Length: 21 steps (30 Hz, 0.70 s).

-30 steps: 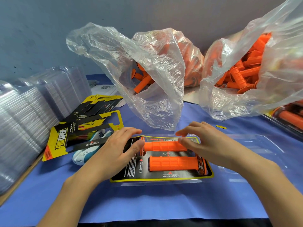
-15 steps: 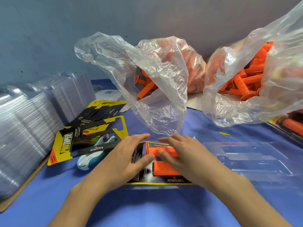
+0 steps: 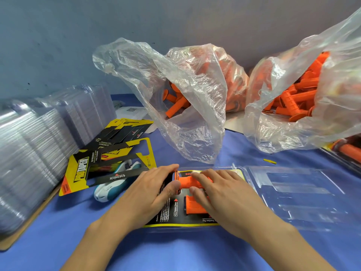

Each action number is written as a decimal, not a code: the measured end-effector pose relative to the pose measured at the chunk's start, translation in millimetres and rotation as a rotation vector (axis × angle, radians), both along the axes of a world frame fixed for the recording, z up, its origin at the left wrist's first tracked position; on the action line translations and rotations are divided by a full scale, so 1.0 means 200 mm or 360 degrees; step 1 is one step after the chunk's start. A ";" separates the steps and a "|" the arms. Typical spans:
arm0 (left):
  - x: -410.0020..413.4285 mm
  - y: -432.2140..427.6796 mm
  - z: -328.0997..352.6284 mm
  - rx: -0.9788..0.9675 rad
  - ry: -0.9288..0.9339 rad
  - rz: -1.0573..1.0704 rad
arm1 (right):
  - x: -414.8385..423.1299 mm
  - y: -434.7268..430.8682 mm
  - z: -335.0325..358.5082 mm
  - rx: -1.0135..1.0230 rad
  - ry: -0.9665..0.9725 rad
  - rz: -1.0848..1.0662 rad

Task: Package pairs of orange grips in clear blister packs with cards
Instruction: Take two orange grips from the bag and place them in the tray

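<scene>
A black and yellow card (image 3: 176,217) lies in a clear blister pack (image 3: 181,229) on the blue cloth, with the pack's open lid (image 3: 302,192) spread flat to its right. Two orange grips lie on the card. My left hand (image 3: 148,196) brackets the flanged left end of the upper orange grip (image 3: 184,182) between forefinger and thumb. Fingers of my right hand (image 3: 222,196) lie over that grip with the thumb under it, and the palm covers most of the lower orange grip (image 3: 193,207).
Two clear bags of loose orange grips (image 3: 175,102) (image 3: 293,102) stand behind the pack. Loose printed cards (image 3: 109,153) and a white and teal tool (image 3: 109,190) lie at the left, beside stacks of empty clear blisters (image 3: 29,153). A filled pack (image 3: 347,151) sits at the right edge.
My right hand slid left from the grips' right ends and now covers most of both grips. My left hand stays at the upper grip's left end. The view shifted down.
</scene>
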<state>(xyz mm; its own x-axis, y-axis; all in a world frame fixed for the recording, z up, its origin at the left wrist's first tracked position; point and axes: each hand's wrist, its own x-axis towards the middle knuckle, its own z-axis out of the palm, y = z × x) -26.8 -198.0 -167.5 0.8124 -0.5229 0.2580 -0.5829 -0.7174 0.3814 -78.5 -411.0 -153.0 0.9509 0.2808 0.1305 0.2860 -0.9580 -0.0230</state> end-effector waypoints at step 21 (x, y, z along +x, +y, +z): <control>-0.01 0.20 -0.08 0.0079 -0.0218 -0.0010 | -0.04 0.02 -0.01 -0.0002 -0.0138 -0.0060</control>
